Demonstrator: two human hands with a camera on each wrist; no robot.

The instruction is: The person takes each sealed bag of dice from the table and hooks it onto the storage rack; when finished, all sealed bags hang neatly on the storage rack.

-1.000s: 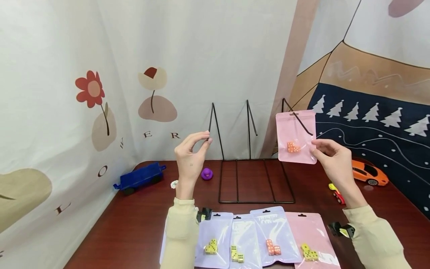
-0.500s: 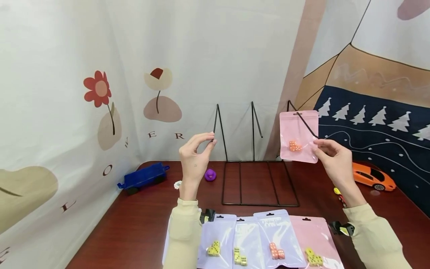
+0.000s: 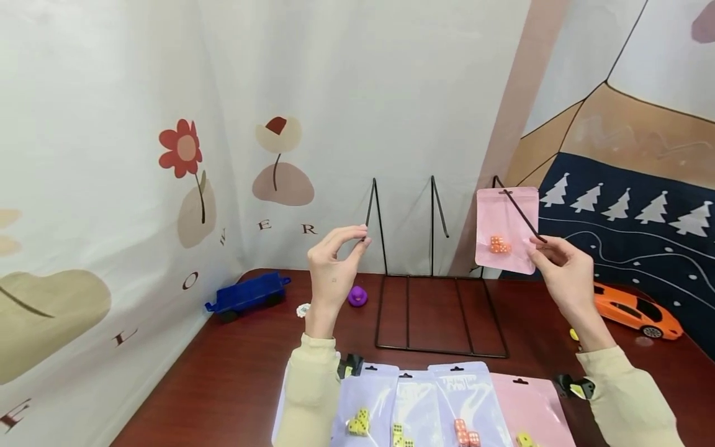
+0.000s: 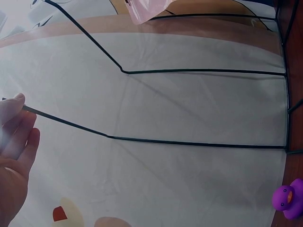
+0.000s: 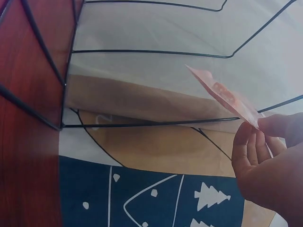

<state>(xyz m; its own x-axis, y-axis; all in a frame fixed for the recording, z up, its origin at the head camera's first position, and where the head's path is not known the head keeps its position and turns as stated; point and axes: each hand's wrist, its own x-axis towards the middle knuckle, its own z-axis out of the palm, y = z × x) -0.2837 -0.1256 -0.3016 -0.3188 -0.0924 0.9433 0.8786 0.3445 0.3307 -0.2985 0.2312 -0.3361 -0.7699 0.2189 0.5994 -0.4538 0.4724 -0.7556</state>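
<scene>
Since the earlier frames, the pink bag point(image 3: 505, 225) has slid a little farther back along the right hook point(image 3: 522, 212), and the whole scene has shifted rightward in the head view.

Nearest, along the bottom of the frame, lie pale purple bags point(image 3: 472, 397) with small dice point(image 3: 359, 423) inside and, at their right, a second pink bag point(image 3: 530, 403). The left sleeve point(image 3: 311, 391) covers part of the row.

Above them, left of centre, the left hand point(image 3: 334, 267) has its grip closed to a pinch on the end of the left hook point(image 3: 370, 202). Right of centre, the right hand point(image 3: 566, 267) has its grip pinched on the pink bag's right edge; whether a fingertip also touches the hook, I cannot tell. That bag hangs upright, its top slot threaded on the right hook, orange dice point(image 3: 499, 244) in its lower half.

At centre the wire rack point(image 3: 432, 275) stands on the dark red counter point(image 3: 184, 385). Farther back sit a blue trailer point(image 3: 248, 293) at left, a purple duck point(image 3: 357, 296) beside the rack and an orange car point(image 3: 638, 310) at right. Printed cloth point(image 3: 357, 93) fills the upper frame.
</scene>
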